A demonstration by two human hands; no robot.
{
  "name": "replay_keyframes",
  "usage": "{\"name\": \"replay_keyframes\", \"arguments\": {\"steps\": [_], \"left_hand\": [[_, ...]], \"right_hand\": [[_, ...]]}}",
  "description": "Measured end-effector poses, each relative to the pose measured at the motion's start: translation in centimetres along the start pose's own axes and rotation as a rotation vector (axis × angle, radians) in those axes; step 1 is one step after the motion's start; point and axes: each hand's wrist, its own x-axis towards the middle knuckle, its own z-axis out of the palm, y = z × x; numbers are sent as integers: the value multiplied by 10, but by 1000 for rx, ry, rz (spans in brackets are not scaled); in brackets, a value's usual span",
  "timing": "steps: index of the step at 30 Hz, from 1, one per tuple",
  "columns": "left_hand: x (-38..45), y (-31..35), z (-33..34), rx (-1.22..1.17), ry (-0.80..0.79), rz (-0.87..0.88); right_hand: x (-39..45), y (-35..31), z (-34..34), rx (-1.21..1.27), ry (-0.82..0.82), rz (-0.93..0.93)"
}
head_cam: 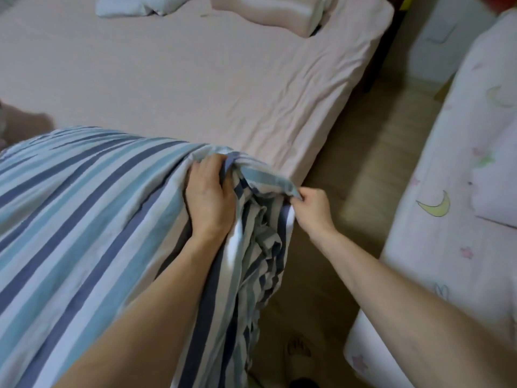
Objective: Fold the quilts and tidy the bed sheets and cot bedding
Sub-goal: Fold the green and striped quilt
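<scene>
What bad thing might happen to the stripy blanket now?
1. Part of the striped quilt hangs off the bed's edge toward the floor, so it may drag there or get stepped on.
2. The right hand only pinches a thin edge, while the left hand grips a bunched corner; the pinched edge could slip out.
3. The cot bedding sits close beside the bed, so a big swing of the quilt might brush it.
</scene>
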Motion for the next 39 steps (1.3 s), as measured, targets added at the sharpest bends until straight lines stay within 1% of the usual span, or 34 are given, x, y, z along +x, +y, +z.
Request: {"name": "replay_keyframes", "arguments": {"steps": [1, 2, 4, 5, 6, 7, 8, 9, 10, 11, 12, 13, 14, 15, 16, 17, 18, 19, 20, 21, 22, 23, 24, 25, 26, 28, 29, 30, 31, 33, 34, 36, 37, 39], "left_hand": [[-4, -1, 0, 73, -85, 111], [-7, 1, 2, 140, -217, 200], [-12, 12, -1, 208, -497, 222], [-10, 17, -7, 223, -589, 189], [-7, 21, -16, 209, -617, 151], [-2, 22, -24, 178, -601, 116], [5, 19, -40, 188, -516, 91], [9, 13, -54, 259, -373, 76], [12, 6, -71, 372, -226, 42], [12, -3, -88, 497, -119, -39], [6, -18, -114, 591, -112, -195], [-2, -26, -118, 628, -228, -326], [-13, -36, -129, 638, -424, -432], [-26, -45, -138, 640, -615, -469], [-34, -51, -144, 618, -758, -451], [-38, -58, -154, 583, -801, -425], [-38, -63, -173, 534, -746, -447], [-35, -65, -184, 501, -650, -459], [-31, -69, -195, 510, -542, -461], [-28, -77, -214, 546, -447, -472], [-28, -80, -223, 579, -389, -474], [-31, -89, -238, 610, -337, -512], [-40, -102, -253, 632, -285, -576], [-53, -122, -274, 635, -262, -670], [-63, -133, -282, 613, -302, -742], [-83, -165, -304, 531, -467, -900], [-85, -181, -313, 499, -541, -954], [-82, -194, -321, 480, -577, -1002], [-75, -211, -334, 459, -559, -1047], [-59, -238, -355, 517, -448, -1065], [-53, -259, -371, 558, -390, -1048], [-41, -284, -386, 547, -381, -969], [-36, -298, -393, 517, -405, -938], [-19, -330, -398, 442, -427, -903]], "right_hand": [[-4, 5, -4, -74, -31, 35], [-7, 8, -5, -201, -98, 80], [-12, 1, -13, -450, -233, 154], [-10, -10, -16, -472, -211, 164], [-5, -26, -21, -434, -129, 142], [0, -44, -24, -350, -16, 103], [-1, -73, -26, -261, 88, -11], [-5, -95, -23, -181, 135, -174], [-14, -117, -17, -134, 92, -336], [-25, -129, -6, -160, -43, -471], [-44, -140, 12, -280, -242, -557], [-57, -125, 18, -471, -426, -534], [-69, -113, 22, -731, -638, -438], [-76, -104, 21, -968, -814, -322], [-80, -102, 16, -1148, -885, -206], [-81, -115, 15, -1253, -861, -194], [-80, -141, 23, -1290, -773, -267], [-78, -166, 27, -1239, -618, -347], [-75, -188, 36, -1133, -462, -445], [-78, -215, 57, -967, -362, -562], [-83, -226, 69, -773, -332, -646], [-94, -239, 86, -618, -378, -742], [-107, -245, 105, -568, -473, -841], [-121, -252, 131, -624, -595, -924], [-129, -247, 142, -766, -729, -945], [-132, -249, 171, -1109, -1004, -893], [-128, -261, 184, -1177, -1044, -876], [-123, -279, 196, -1164, -1001, -900], [-119, -305, 215, -1113, -919, -976], [-110, -355, 246, -1012, -776, -1084], [-104, -383, 276, -938, -765, -1123], [-97, -417, 315, -865, -842, -1152], [-91, -430, 340, -887, -888, -1182], [-76, -443, 389, -1037, -921, -1259]]}}
